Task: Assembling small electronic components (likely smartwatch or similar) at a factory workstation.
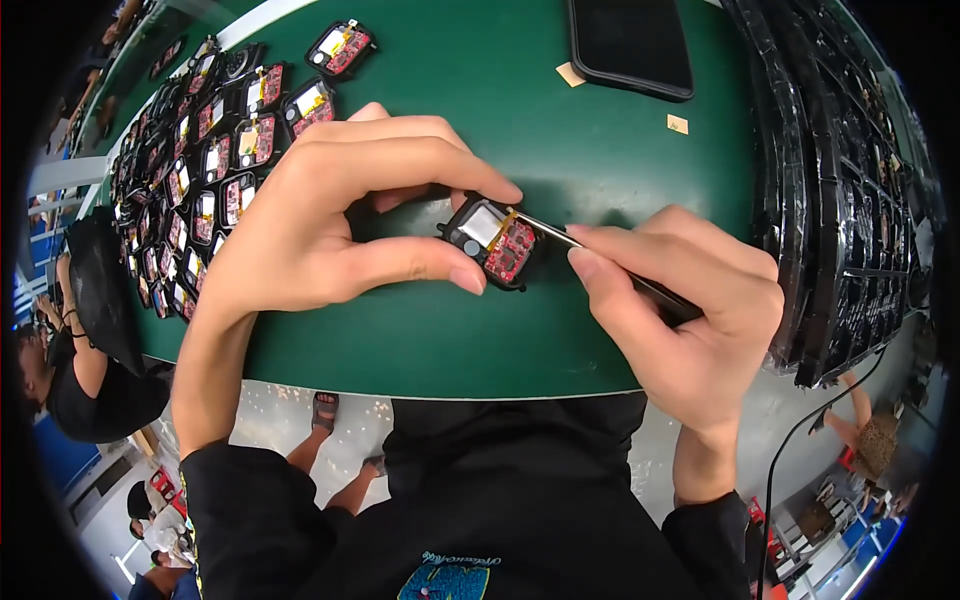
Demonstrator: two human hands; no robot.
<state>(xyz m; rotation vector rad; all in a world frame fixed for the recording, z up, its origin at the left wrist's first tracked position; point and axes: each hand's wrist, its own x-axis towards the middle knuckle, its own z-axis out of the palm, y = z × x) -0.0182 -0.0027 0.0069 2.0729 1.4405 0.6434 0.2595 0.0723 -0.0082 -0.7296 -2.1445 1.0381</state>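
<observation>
My left hand (340, 215) pinches a small black housing (490, 240) between thumb and forefinger, just above the green mat (560, 150). The housing lies open and shows a red circuit board and a silver block inside. My right hand (680, 310) grips thin metal tweezers (545, 230) like a pen. Their tips reach into the housing at the yellow strip beside the silver block.
Rows of several like housings (210, 160) with red boards cover the mat's left side. A black phone (630, 45) lies at the far edge. Stacked black trays (840, 190) stand at the right. Two small tan scraps (677, 123) lie near the phone. Other people sit at the left.
</observation>
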